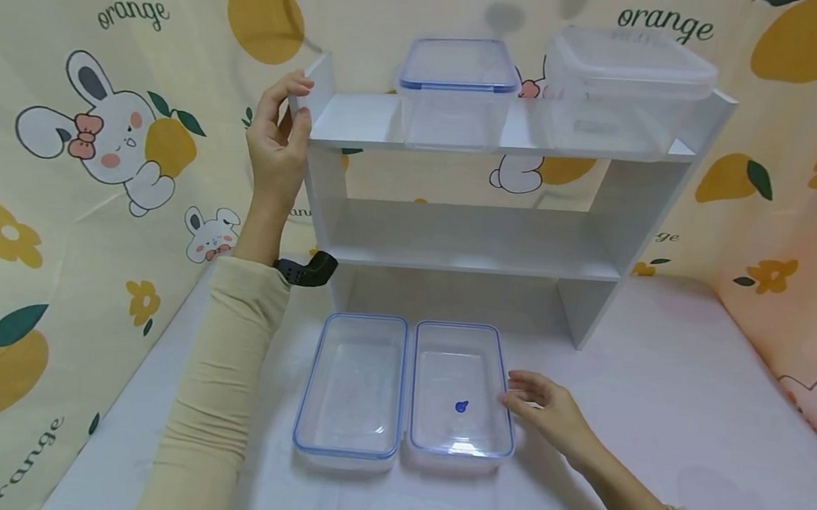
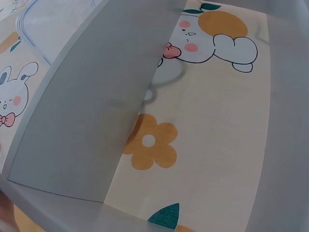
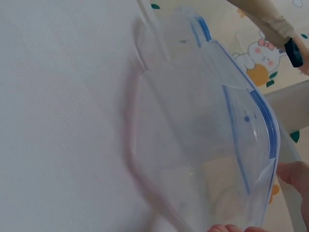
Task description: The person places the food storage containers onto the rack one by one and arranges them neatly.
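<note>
My left hand [image 1: 279,144] is raised at the upper left corner of a white shelf unit [image 1: 476,241], its fingers and thumb gripping the edge of the side panel. Low on the right, my right hand [image 1: 549,408] is at the right rim of a clear lidded container [image 1: 456,374] with a blue-edged lid and a small blue mark. Its fingers are relaxed, with the thumb [image 3: 294,176] right at the lid's rim in the right wrist view. A matching blue-edged container [image 1: 355,381] stands just left of it on the table.
On the top shelf stand a blue-lidded clear container [image 1: 457,95] and a larger clear container [image 1: 619,95] with a frosted lid. The table has a white cloth [image 1: 693,447]. Behind hangs a cream backdrop [image 1: 105,259] with rabbits and oranges.
</note>
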Demonstrator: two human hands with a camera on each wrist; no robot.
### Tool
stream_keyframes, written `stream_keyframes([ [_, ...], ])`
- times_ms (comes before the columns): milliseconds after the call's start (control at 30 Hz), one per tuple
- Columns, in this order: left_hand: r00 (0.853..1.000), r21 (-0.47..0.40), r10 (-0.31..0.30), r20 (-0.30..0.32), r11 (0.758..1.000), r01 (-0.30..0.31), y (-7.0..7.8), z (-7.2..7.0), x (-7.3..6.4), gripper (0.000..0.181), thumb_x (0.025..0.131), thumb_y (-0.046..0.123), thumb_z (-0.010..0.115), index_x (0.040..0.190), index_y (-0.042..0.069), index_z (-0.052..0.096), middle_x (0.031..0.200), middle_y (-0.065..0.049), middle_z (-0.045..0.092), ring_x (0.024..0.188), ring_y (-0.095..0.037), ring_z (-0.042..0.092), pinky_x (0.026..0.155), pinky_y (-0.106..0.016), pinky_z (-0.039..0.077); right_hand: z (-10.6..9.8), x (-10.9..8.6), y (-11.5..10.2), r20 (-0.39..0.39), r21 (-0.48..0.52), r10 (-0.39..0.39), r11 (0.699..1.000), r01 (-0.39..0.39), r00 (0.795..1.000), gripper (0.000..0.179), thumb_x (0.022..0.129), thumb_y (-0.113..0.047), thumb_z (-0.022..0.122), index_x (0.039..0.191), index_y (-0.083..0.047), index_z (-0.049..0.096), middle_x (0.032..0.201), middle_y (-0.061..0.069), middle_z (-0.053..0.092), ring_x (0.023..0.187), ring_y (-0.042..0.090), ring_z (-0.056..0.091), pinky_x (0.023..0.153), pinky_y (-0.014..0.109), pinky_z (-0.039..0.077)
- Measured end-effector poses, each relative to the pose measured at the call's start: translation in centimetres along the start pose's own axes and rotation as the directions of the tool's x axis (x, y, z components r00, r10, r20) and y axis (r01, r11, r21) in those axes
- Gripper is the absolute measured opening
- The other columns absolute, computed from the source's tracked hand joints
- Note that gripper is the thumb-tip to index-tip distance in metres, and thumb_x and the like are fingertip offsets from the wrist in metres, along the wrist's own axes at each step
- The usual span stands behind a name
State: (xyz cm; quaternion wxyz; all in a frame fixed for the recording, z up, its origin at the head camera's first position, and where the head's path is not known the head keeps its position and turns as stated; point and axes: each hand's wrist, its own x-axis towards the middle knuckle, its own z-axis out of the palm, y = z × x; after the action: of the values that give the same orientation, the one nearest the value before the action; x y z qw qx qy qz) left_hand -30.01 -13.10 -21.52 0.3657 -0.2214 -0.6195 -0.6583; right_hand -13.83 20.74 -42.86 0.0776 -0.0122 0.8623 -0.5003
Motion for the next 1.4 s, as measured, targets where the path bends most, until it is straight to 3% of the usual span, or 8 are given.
stream_keyframes([
  [233,1.000,0.017,0.014,0.000,1.000,-0.014,-1.6,-0.2,0.5,0.022,0.091,-0.003,0.046,0.106,0.008,0.060,0.126,-0.013,0.059,0.136,-0.015,0.047,0.118,-0.024,0.036,0.1,0.1,0.3,0.054,0.081,0.058,0.995,-0.063,0.997,0.061,0.087,-0.024,0.069,0.135,0.007,0.046,0.112,0.018,0.064,0.091,0.004,0.061,0.075,0.015,0.053],
  [467,0.999,0.004,0.033,-0.005,0.999,-0.033,-2.1,-0.4,0.7,0.022,0.091,-0.004,0.046,0.106,0.006,0.059,0.116,0.007,0.060,0.135,-0.015,0.048,0.118,-0.024,0.036,0.0,0.4,0.8,0.116,0.173,0.086,0.979,-0.105,0.990,0.067,0.086,-0.023,0.070,0.137,0.010,0.041,0.102,0.008,0.064,0.088,0.004,0.061,0.082,0.020,0.054],
  [633,0.999,-0.008,0.037,-0.001,0.999,-0.037,-2.3,-0.5,0.8,0.022,0.090,-0.004,0.047,0.105,0.007,0.059,0.114,0.010,0.061,0.135,-0.015,0.048,0.118,-0.025,0.036,0.1,0.5,1.0,0.148,0.218,0.116,0.965,-0.147,0.982,0.068,0.086,-0.025,0.070,0.136,0.011,0.041,0.105,0.009,0.064,0.089,0.008,0.062,0.081,0.023,0.057],
  [767,0.999,-0.008,0.043,0.004,0.999,-0.043,-2.0,-0.4,0.7,0.023,0.089,-0.004,0.047,0.104,0.008,0.059,0.114,0.009,0.061,0.134,-0.015,0.048,0.118,-0.025,0.037,0.0,0.6,1.0,0.181,0.287,0.142,0.939,-0.190,0.973,0.066,0.086,-0.024,0.070,0.133,0.012,0.040,0.097,0.001,0.063,0.085,0.007,0.063,0.078,0.022,0.058],
  [900,0.998,-0.003,0.057,0.010,0.998,-0.057,-2.0,-0.4,0.6,0.022,0.090,-0.003,0.047,0.104,0.009,0.059,0.114,0.010,0.061,0.134,-0.015,0.049,0.118,-0.025,0.037,-0.2,0.6,1.0,0.228,0.350,0.126,0.914,-0.202,0.965,0.052,0.086,-0.022,0.069,0.121,0.009,0.047,0.088,-0.009,0.063,0.081,0.004,0.064,0.077,0.022,0.058],
  [1033,0.997,-0.008,0.078,0.011,0.997,-0.078,-2.1,-0.5,0.7,0.023,0.090,-0.004,0.047,0.103,0.010,0.059,0.114,0.011,0.061,0.132,-0.015,0.049,0.118,-0.026,0.037,-0.4,0.8,1.3,0.284,0.369,0.125,0.901,-0.229,0.951,0.028,0.088,-0.024,0.067,0.105,-0.004,0.056,0.083,-0.013,0.063,0.077,0.003,0.062,0.075,0.022,0.056],
  [1200,0.998,0.001,0.066,0.011,0.998,-0.066,-2.0,-0.5,0.7,0.022,0.091,-0.003,0.048,0.105,0.010,0.059,0.119,0.002,0.061,0.133,-0.014,0.049,0.118,-0.025,0.037,-0.5,1.2,1.7,0.347,0.384,0.145,0.879,-0.282,0.926,0.011,0.090,-0.025,0.064,0.095,-0.016,0.061,0.083,-0.015,0.065,0.078,0.002,0.061,0.075,0.020,0.053],
  [1400,0.998,0.017,0.062,0.013,0.998,-0.062,-1.9,-0.5,0.6,0.022,0.091,-0.001,0.047,0.105,0.011,0.060,0.126,-0.012,0.060,0.134,-0.013,0.049,0.118,-0.025,0.037,-0.3,1.5,2.0,0.417,0.487,0.120,0.808,-0.333,0.901,0.006,0.092,-0.023,0.063,0.095,-0.018,0.064,0.087,-0.013,0.071,0.080,0.001,0.065,0.080,0.019,0.055],
])
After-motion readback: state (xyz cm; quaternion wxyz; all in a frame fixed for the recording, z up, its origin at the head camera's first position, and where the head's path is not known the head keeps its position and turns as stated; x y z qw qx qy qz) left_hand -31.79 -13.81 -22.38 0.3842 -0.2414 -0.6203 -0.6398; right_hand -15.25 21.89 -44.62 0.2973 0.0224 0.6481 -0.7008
